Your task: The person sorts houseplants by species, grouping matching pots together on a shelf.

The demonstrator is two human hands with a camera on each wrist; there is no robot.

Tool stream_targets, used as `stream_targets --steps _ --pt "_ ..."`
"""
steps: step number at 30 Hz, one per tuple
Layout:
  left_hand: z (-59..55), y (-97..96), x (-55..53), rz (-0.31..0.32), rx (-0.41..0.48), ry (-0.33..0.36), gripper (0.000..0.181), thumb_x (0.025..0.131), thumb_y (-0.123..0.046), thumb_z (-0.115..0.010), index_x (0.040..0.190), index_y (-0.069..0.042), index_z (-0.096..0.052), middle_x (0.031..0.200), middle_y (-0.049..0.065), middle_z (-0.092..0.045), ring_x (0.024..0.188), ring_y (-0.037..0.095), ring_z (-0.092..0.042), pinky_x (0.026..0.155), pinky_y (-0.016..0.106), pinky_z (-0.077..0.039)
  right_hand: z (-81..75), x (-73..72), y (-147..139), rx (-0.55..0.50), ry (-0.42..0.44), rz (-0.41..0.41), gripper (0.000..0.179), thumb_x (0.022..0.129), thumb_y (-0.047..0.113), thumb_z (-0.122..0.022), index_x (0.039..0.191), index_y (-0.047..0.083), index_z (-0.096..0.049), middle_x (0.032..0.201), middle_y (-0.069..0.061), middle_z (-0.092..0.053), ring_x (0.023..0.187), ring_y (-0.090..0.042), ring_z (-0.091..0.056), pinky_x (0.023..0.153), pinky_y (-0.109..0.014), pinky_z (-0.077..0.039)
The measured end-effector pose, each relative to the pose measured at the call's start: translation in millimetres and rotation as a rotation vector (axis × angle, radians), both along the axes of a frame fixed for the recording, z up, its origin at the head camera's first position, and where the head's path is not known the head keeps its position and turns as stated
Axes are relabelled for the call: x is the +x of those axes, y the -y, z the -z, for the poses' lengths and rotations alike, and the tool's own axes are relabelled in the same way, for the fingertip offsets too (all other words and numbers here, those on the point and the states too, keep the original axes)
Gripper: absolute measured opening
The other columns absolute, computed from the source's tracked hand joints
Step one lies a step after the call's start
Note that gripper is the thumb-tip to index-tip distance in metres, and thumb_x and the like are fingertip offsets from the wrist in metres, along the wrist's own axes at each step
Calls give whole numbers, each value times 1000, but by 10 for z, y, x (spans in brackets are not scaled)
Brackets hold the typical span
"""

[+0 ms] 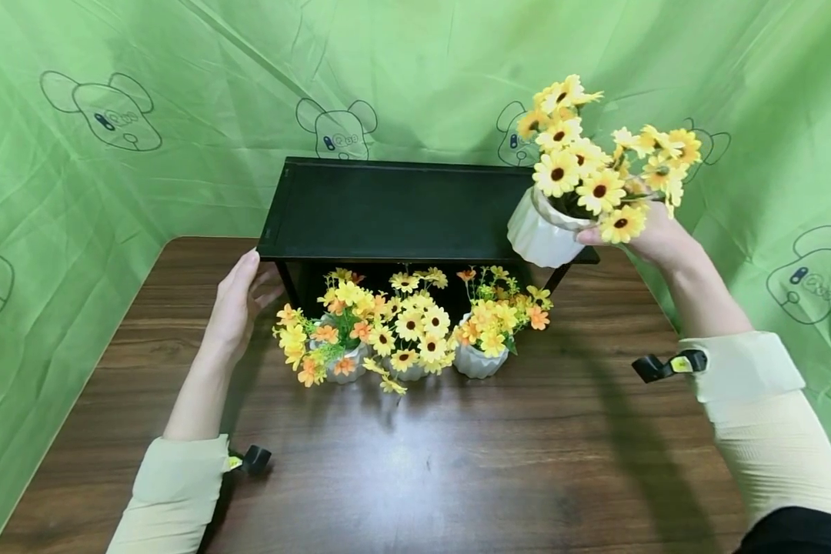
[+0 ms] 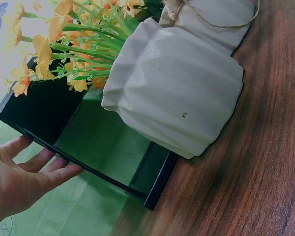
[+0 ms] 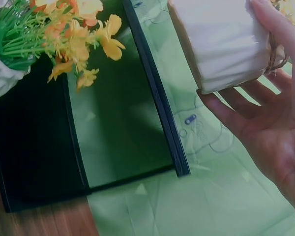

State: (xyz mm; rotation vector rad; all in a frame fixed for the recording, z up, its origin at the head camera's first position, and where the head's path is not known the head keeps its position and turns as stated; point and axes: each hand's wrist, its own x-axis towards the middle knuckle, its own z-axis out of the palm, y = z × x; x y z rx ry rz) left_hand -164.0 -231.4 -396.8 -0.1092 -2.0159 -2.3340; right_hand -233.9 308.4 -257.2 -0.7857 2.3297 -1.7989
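My right hand (image 1: 658, 231) grips a white ribbed flower pot (image 1: 550, 231) by its side, holding it at the right end of a black shelf (image 1: 402, 211). Yellow daisies (image 1: 599, 188) with dark centres fill that pot. The right wrist view shows the thumb along the pot (image 3: 231, 44) and the fingers beneath and behind it, with twine at its rim. At the shelf's left end is my left hand (image 1: 235, 300). Its extended fingers (image 2: 59, 174) touch the thin black side bar (image 2: 88, 169), with nothing held in the palm.
Three more white pots of artificial flowers stand in a row before the shelf: a left one (image 1: 346, 365), a middle one with daisies (image 1: 412, 327) and a right one (image 1: 481, 360). They stand on a brown wooden table (image 1: 402, 477). Green cloth (image 1: 228, 61) hangs around the table.
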Motion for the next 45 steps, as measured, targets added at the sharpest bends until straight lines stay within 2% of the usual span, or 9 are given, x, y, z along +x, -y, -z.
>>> stream_targets --steps 3,7,10,14,24,29,35,41,45 --pt "-8 6 10 -3 7 5 49 109 -48 -44 150 -23 -52 136 -13 -59 127 9 -55 119 52 -35 -28 -41 121 12 16 28 60 79 -19 -75 130 11 -67 108 1 -76 87 -11 -71 87 -18 -57" --pt "-20 21 27 -6 31 2 47 109 -46 -46 149 -22 -54 134 -13 -60 126 9 -56 108 33 -45 -61 -107 289 -3 51 57 56 79 -14 -78 128 11 -69 113 1 -76 93 -11 -71 90 -18 -56" --pt "-27 32 33 -8 51 -9 46 109 -45 -46 147 -21 -55 132 -12 -61 124 9 -56 102 25 -50 -95 -175 411 10 51 42 56 80 -11 -79 130 11 -67 116 2 -75 99 -11 -70 93 -17 -55" --pt "-31 39 37 -3 60 -14 44 109 -44 -47 146 -20 -56 131 -11 -61 124 10 -56 100 24 -50 -129 -272 587 -34 59 -34 65 79 -15 -77 138 7 -61 125 -3 -71 109 -15 -68 98 -20 -54" --pt "-43 14 40 -2 66 -8 44 109 -44 -47 145 -21 -56 130 -11 -61 124 10 -57 101 25 -50 -176 -410 1013 -102 31 -114 76 76 -13 -80 145 5 -55 136 -7 -66 122 -20 -63 102 -23 -54" --pt "-63 9 44 -2 65 -8 45 109 -43 -47 147 -20 -56 132 -11 -61 125 11 -56 101 25 -50 -199 -461 1210 -64 61 -62 88 75 -6 -86 153 6 -47 155 -9 -51 134 -24 -55 109 -23 -50" --pt "-65 6 40 4 63 -9 45 109 -43 -47 147 -20 -55 132 -11 -61 127 13 -55 102 25 -50 -222 -489 1398 53 47 18 93 75 4 -89 156 12 -43 166 -4 -38 144 -25 -48 123 -35 -38" --pt "-69 5 56 0 66 1 45 109 -43 -47 147 -20 -56 132 -11 -60 129 15 -53 101 25 -49 -202 -515 1610 71 29 -13 88 78 4 -86 155 11 -44 161 -3 -44 138 -23 -53 118 -35 -43" --pt "-78 13 76 -8 80 -1 45 109 -43 -47 147 -20 -56 133 -11 -60 129 15 -53 101 26 -49 -172 -541 1745 91 -21 -48 81 78 6 -88 150 12 -51 155 -3 -51 134 -20 -55 114 -33 -46"
